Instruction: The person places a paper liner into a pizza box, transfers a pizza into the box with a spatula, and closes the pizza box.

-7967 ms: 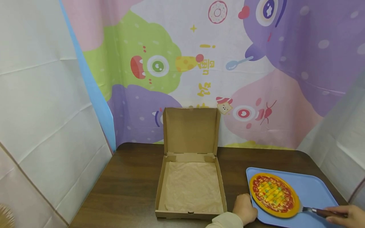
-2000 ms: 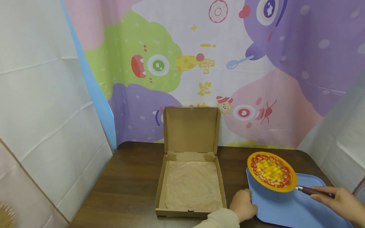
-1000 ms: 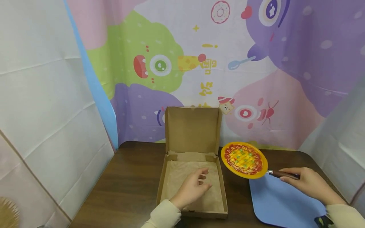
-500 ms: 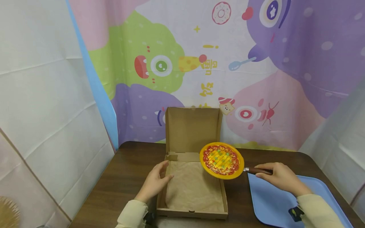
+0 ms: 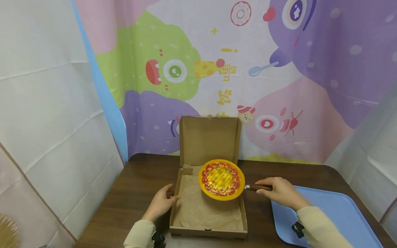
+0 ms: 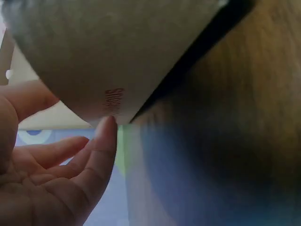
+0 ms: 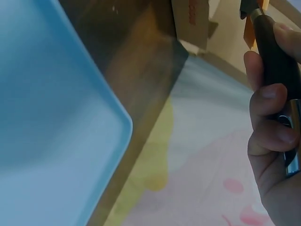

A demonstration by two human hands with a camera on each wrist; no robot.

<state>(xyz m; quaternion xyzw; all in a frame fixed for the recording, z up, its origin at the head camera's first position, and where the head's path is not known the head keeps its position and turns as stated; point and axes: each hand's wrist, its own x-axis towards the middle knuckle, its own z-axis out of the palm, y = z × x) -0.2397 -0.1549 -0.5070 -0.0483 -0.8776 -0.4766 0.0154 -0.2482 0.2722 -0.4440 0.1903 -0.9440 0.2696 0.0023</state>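
An open cardboard pizza box [image 5: 208,233], lined with brown paper [image 5: 192,206], stands mid-table with its lid upright. My left hand [image 5: 159,203] is at the box's left wall; in the left wrist view its thumb [image 6: 35,99] passes behind the wall and a fingertip meets the printed outer side [image 6: 113,94]. My right hand [image 5: 280,191] grips the dark brown handle [image 5: 258,187] of a pizza server, curled fingers showing in the right wrist view. Over the box's right half hangs a round pizza [image 5: 221,179] with red and yellow topping, hiding the server's blade beneath it.
A blue tray [image 5: 335,210] lies on the table's right, under my right forearm. The dark wooden table [image 5: 139,172] ends at a cartoon-print curtain [image 5: 266,86] behind the box. White cloth [image 5: 56,113] hangs on the left side.
The pizza has risen off the tray and travelled left on the server to above the box. My left hand has left the tray's edge for the box's left wall.
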